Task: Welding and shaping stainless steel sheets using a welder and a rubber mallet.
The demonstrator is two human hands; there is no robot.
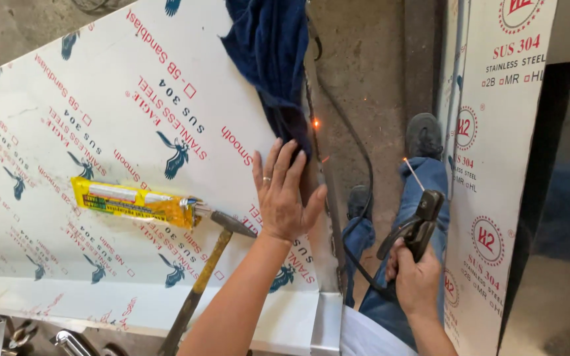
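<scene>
Presently we note our left hand (283, 194) spread flat, pressing the film-covered steel sheet (100, 132) near its right edge, seemingly to steady it. Our right hand (417, 277) is clenched round a black electrode holder (417, 224), its thin rod (413, 175) angled up. A wooden-handled hammer (202, 277), yellow packet (136, 201) and blue cloth (268, 53) lie on the sheet.

Bare forearms, a ring on the left hand (284, 194), blue jeans (404, 231), dark shoes (423, 135).
</scene>
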